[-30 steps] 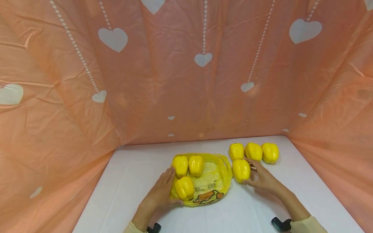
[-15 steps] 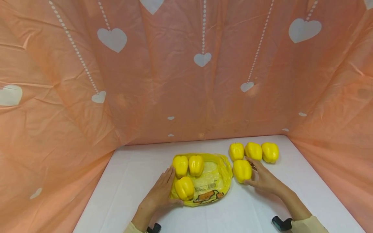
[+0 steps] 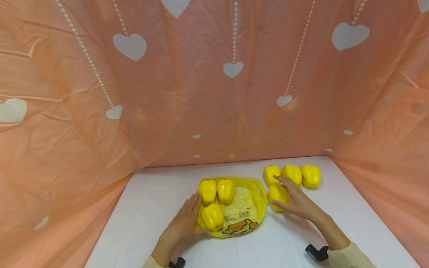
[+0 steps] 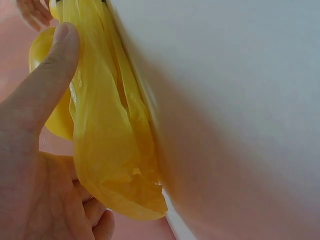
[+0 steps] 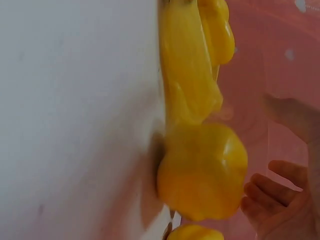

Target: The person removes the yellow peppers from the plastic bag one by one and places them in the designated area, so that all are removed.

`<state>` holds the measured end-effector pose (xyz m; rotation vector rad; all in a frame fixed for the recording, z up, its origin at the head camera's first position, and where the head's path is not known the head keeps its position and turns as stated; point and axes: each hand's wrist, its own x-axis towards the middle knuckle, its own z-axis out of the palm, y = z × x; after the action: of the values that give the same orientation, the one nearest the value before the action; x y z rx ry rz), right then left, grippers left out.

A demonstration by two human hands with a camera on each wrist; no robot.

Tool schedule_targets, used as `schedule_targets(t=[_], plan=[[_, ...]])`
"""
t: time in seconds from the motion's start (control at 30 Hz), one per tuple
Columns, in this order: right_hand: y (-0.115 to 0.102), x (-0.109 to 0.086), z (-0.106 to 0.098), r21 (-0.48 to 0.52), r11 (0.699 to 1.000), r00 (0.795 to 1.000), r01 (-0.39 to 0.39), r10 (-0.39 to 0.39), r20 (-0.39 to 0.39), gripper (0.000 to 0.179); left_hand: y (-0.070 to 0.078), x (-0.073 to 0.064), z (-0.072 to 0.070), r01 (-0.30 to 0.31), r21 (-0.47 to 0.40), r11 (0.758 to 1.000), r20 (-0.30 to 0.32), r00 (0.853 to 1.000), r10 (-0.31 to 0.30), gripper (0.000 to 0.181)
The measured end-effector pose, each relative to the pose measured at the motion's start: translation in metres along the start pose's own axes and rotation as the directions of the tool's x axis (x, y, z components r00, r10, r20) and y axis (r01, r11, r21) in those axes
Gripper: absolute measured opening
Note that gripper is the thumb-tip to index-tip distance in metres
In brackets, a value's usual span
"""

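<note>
A yellow plastic bag (image 3: pixel 246 199) with its rim rolled back lies on the white table, a printed cartoon on its near side. Three yellow bell peppers (image 3: pixel 212 217) sit in its left part. Along the bag's left side rests my left hand (image 3: pixel 184 216), fingers straight and thumb against the near side; in the left wrist view the thumb (image 4: pixel 52 70) lies over the crumpled plastic. Just right of the bag stands another bell pepper (image 3: pixel 277 193). My right hand (image 3: pixel 298 201) hovers over it with thumb and fingers spread; the right wrist view shows the hand (image 5: pixel 285 195) beside that pepper, holding nothing.
Three more bell peppers (image 3: pixel 311 176) stand in a row at the back right of the white table (image 3: pixel 161 186). An orange curtain (image 3: pixel 201 93) with white hearts encloses the table's back and sides. Dark wrist devices (image 3: pixel 316 253) sit at both sleeves.
My right hand has come off the right side of the single pepper and moved up and left over it, fingers spread. That pepper has shifted slightly right. The left hand and bag stay put.
</note>
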<state>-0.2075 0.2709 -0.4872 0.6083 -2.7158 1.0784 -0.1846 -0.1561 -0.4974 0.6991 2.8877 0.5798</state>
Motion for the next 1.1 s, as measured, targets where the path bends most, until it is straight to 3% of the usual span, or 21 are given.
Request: schedule_targets(t=[0.43,0.8,1.1], plan=[[-0.031,0.024,0.03,0.026,0.996,0.997,0.08,-0.079,-0.013,0.082,0.0,0.002,-0.001,0.017,-0.01,1.0,0.021,1.0,-0.017,0.134],[-0.05,0.04,0.061,0.076,0.996,0.998,0.048,-0.051,0.038,0.082,-0.002,-0.001,0.001,-0.012,-0.024,1.0,-0.002,1.0,0.012,0.134],[-0.059,0.053,0.079,0.074,0.997,0.997,0.009,-0.015,0.081,0.084,0.0,-0.002,0.001,0.002,-0.017,1.0,-0.002,1.0,-0.002,0.133]])
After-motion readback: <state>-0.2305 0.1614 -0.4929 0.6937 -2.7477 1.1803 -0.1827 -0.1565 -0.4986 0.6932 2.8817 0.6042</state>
